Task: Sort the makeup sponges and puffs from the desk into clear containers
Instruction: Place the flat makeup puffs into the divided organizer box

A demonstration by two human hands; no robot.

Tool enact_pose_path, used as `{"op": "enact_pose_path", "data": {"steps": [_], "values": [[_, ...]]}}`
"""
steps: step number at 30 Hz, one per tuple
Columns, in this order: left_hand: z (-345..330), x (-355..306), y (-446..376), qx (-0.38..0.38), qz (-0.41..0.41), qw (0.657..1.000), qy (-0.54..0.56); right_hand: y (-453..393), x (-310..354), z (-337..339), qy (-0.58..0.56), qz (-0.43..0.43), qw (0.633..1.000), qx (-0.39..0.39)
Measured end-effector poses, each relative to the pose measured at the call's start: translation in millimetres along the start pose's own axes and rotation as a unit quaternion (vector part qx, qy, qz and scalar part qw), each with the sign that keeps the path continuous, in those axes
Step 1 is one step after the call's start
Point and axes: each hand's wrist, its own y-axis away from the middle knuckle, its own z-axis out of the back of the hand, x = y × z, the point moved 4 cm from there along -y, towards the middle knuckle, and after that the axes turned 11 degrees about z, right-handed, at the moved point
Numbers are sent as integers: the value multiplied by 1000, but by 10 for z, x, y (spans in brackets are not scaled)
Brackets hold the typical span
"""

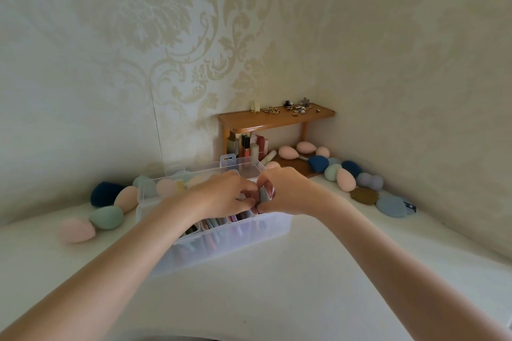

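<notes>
A clear plastic container (235, 241) with inner dividers stands on the white desk, its lid raised at the back. Flat puffs stand on edge in its compartments. Both hands meet over its right part. My left hand (221, 196) and my right hand (288, 192) pinch a grey flat puff (262, 196) between their fingertips, just above a compartment. Loose egg-shaped sponges lie left of the box: pink (77, 230), green (106, 217), peach (126, 198), and a dark blue puff (106, 193). More sponges and puffs lie to the right, among them a peach sponge (346, 179), a brown puff (364, 196) and a blue-grey puff (392, 205).
A small wooden shelf (277, 119) stands in the corner with hair clips and small trinkets on top and cosmetic tubes (249, 147) beneath. Patterned walls close off the desk at the back and right. The white desk surface (277, 285) stretches toward me.
</notes>
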Motion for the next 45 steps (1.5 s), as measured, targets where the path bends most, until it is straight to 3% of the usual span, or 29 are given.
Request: {"op": "enact_pose_path", "data": {"steps": [8, 12, 21, 26, 30, 32, 34, 36, 38, 40, 43, 45], "values": [[43, -46, 48, 11, -45, 999, 27, -262, -57, -196, 75, -53, 995, 50], [24, -12, 55, 13, -22, 999, 34, -345, -37, -251, 141, -63, 985, 74], [2, -7, 42, 30, -3, 999, 33, -181, -19, -20, -45, -36, 975, 216], [-2, 30, 40, 16, 4, 998, 63, -217, 7, -91, 1, -45, 978, 203], [60, 79, 41, 5, 5, 994, 108, -162, 45, -46, -26, -27, 982, 185], [133, 103, 24, -3, 3, 990, 144, -62, 29, 97, -117, -22, 984, 136], [197, 100, -9, -43, -4, 988, 148, 31, -93, 338, -172, -46, 984, 18], [239, 22, -22, -84, -26, 984, 158, 136, -410, 563, -117, -134, 975, -130], [234, -85, -20, -88, -49, 982, 163, 287, -731, 622, 14, -246, 953, -177], [172, -187, -33, -68, -66, 986, 139, 450, -969, 478, 102, -321, 935, -113], [68, -250, -44, -56, -66, 992, 96, 637, -1229, 113, 169, -349, 922, 1], [42, -239, -47, -59, -59, 992, 97, 690, -1347, 6, 197, -351, 915, -1]]}}
